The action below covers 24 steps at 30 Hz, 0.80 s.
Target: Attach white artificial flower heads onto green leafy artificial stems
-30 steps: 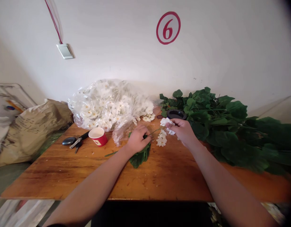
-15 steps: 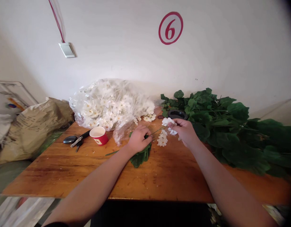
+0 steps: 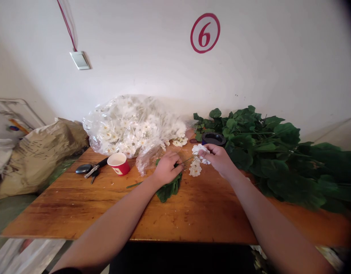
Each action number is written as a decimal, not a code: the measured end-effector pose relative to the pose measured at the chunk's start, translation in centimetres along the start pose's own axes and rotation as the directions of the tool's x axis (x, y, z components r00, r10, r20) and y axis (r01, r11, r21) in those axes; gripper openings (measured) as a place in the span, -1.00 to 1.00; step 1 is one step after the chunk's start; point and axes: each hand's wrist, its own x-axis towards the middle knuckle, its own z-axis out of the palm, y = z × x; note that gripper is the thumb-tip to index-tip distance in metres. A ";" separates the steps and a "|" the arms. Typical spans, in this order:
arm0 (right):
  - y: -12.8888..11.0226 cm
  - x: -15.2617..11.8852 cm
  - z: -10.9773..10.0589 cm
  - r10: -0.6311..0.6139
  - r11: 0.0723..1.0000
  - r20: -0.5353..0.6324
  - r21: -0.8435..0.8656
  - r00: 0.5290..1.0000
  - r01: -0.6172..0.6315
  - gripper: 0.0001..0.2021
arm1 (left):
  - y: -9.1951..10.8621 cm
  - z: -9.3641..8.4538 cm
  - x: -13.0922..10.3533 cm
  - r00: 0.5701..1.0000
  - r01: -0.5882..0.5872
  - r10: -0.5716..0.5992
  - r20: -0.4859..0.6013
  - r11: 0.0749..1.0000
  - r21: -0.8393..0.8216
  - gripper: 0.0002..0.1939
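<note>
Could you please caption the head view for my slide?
Left hand holds green leaves; right hand pinches white flowers at a wooden table.

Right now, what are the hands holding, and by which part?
The right hand pinches white flowers by the petals. The left hand holds green leaves, but exactly where is hidden.

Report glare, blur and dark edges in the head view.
Head view: bright glints on the plastic bag; white flowers at the right hand washed pale. Same head view: leaves soften toward the right edge, and the upper right corner falls black.
</note>
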 end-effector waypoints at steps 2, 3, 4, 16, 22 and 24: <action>-0.1 -0.1 -0.1 -0.028 0.999 0.094 -0.025 0.995 0.030 -0.58 | 0.1 -0.1 0.1 1.000 -0.008 0.007 0.026 1.000 0.011 -0.86; -0.1 -0.1 -0.2 -0.040 0.998 0.132 -0.041 0.990 0.046 -0.56 | 0.1 -0.2 0.1 0.999 -0.014 0.013 0.044 1.000 0.015 -0.87; -0.1 -0.1 -0.2 -0.052 0.996 0.151 -0.064 0.987 0.062 -0.54 | 0.2 -0.2 0.2 0.998 -0.020 0.018 0.063 1.000 0.019 -0.88; 2.8 1.3 0.2 -0.026 0.989 -0.014 -0.143 1.000 0.024 -0.62 | 0.8 1.2 -0.1 0.964 0.264 -0.264 0.035 0.964 0.000 -0.91; 2.1 0.7 1.5 0.022 0.999 -0.048 -0.042 0.999 -0.024 -0.64 | 0.6 1.4 0.0 0.957 0.291 -0.291 0.002 0.955 -0.061 -0.89; 2.2 0.6 1.8 0.031 0.999 -0.061 -0.043 0.998 -0.034 -0.64 | 0.4 1.4 0.0 0.958 0.286 -0.287 -0.010 0.956 -0.069 -0.88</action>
